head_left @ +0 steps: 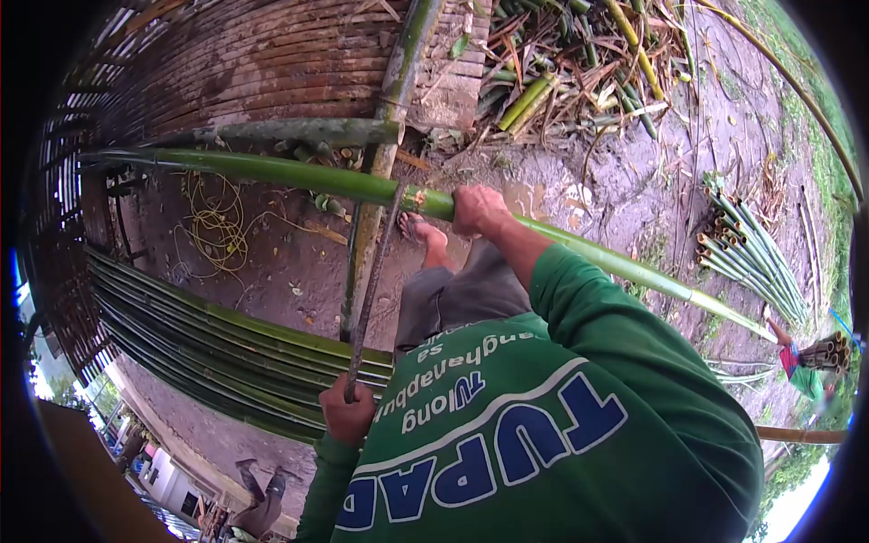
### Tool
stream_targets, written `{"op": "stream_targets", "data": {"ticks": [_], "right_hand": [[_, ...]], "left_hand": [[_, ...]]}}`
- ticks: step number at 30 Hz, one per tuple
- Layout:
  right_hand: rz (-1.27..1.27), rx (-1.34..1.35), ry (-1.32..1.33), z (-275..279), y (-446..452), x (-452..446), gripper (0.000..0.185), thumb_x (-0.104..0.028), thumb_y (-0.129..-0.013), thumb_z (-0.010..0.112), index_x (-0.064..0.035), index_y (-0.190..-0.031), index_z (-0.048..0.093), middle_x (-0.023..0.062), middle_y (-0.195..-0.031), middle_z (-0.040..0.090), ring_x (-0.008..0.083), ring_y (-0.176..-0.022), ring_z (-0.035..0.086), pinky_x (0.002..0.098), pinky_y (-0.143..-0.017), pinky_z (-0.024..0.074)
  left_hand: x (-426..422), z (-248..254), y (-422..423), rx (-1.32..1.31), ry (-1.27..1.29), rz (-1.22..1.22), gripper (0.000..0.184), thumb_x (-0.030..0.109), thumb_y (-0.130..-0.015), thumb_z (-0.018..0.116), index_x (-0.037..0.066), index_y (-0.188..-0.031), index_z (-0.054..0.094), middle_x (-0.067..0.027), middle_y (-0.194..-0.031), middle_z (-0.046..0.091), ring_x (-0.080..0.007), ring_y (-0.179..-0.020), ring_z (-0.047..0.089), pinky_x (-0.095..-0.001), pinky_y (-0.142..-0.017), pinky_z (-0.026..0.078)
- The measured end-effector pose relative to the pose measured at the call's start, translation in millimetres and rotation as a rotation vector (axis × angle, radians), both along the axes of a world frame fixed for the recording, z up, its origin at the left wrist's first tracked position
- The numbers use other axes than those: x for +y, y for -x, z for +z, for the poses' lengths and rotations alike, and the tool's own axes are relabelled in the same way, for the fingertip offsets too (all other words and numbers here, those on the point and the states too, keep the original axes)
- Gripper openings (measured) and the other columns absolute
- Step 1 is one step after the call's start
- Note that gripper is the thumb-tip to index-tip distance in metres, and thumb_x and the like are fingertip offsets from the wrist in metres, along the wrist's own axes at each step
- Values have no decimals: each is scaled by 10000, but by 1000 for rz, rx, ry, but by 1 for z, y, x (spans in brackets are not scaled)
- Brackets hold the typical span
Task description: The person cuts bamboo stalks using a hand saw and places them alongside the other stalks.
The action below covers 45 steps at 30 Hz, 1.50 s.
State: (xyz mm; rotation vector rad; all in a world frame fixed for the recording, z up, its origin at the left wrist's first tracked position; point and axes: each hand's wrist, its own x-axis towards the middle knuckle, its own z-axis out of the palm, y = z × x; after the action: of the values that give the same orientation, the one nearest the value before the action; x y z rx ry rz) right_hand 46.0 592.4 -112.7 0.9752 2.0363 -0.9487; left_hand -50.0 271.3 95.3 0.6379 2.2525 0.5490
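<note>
My right hand (480,211) is wrapped round a long green bamboo pole (299,174) that crosses the view from the left to the far right. Lower down at the left, my left hand (348,412) grips the near end of a long, thin, dark tool (371,290). The tool's far part lies against the pole, a little left of my right hand. Beneath the pole, an upright bamboo support (362,249) runs down the view. Several green bamboo poles (226,339) lie side by side beside my left hand.
A person (804,366) at the far right has a hand near the pole's end. Another person (262,502) is at lower left. Cut bamboo (756,249) lies bundled on the right, scraps (579,81) above, yellow cord (217,231) left. A foot (425,233) stands below the pole.
</note>
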Motion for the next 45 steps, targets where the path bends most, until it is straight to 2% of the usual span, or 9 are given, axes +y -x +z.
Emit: {"op": "stream_targets", "data": {"ticks": [17, 24, 27, 28, 31, 36, 38, 41, 45], "right_hand": [[10, 14, -82, -9, -17, -39, 362, -99, -584, 641, -25, -936, 677, 188, -939, 662, 318, -936, 643, 386, -805, 533], [-2, -33, 106, -15, -26, -44, 510, -199, -619, 611, 2, -1088, 623, 334, -1315, 395, 411, -1293, 340, 403, -1101, 270], [14, -4, 66, -9, -26, -48, 442, -171, -607, 626, -5, -1016, 650, 292, -1193, 487, 385, -1177, 439, 406, -1014, 336], [1, -2, 6, -5, -28, -51, 381, -142, -604, 645, -13, -962, 666, 242, -1077, 576, 347, -1061, 544, 388, -917, 432], [4, -30, -28, -1, -28, -47, 318, -107, -604, 662, -26, -911, 683, 187, -955, 667, 301, -939, 651, 374, -816, 531], [-30, -17, 50, 18, -26, -40, 286, -114, -649, 670, -46, -926, 689, 172, -955, 671, 296, -934, 653, 381, -796, 537], [-48, -1, 57, 17, -28, -40, 287, -115, -653, 667, -47, -931, 688, 170, -956, 671, 294, -932, 653, 380, -791, 538], [-68, -6, 50, 3, -29, -50, 314, -111, -645, 659, -43, -951, 682, 169, -968, 669, 291, -936, 652, 377, -790, 538], [-66, -4, 75, -5, -24, -47, 328, -106, -625, 645, -40, -943, 685, 170, -979, 668, 287, -953, 648, 362, -805, 534]], "left_hand": [[34, 48, 9, 15, 90, -75, 120, 33, -756, 505, 21, -654, 444, -139, -483, 412, -329, -418, 455, -411, -443, 346], [39, 44, 5, 42, 202, -202, 69, 63, -770, 523, 13, -723, 516, -188, -547, 489, -388, -526, 526, -444, -498, 398], [73, -39, 10, 4, 73, -206, 77, 68, -775, 523, -6, -780, 546, -221, -574, 502, -418, -593, 557, -463, -539, 429], [92, -70, 10, 12, 33, -270, 85, 70, -776, 524, -10, -793, 548, -229, -577, 502, -424, -603, 562, -465, -543, 432], [102, -78, 15, 29, -7, -199, 80, 66, -771, 526, -13, -778, 539, -235, -583, 504, -421, -595, 561, -449, -519, 422], [54, 13, 13, -10, 177, -219, 85, 67, -761, 535, -11, -727, 531, -225, -569, 494, -412, -555, 537, -446, -488, 390], [63, 5, 12, -27, 176, -183, 83, 67, -756, 534, -12, -731, 538, -223, -571, 497, -419, -558, 534, -454, -495, 391], [127, -96, 14, 58, 21, -234, 90, 72, -751, 533, -15, -751, 554, -238, -612, 534, -455, -603, 538, -460, -529, 413], [119, -109, 15, 47, 45, -190, 95, 80, -753, 532, -13, -742, 550, -256, -614, 529, -464, -623, 541, -456, -523, 413]]}}
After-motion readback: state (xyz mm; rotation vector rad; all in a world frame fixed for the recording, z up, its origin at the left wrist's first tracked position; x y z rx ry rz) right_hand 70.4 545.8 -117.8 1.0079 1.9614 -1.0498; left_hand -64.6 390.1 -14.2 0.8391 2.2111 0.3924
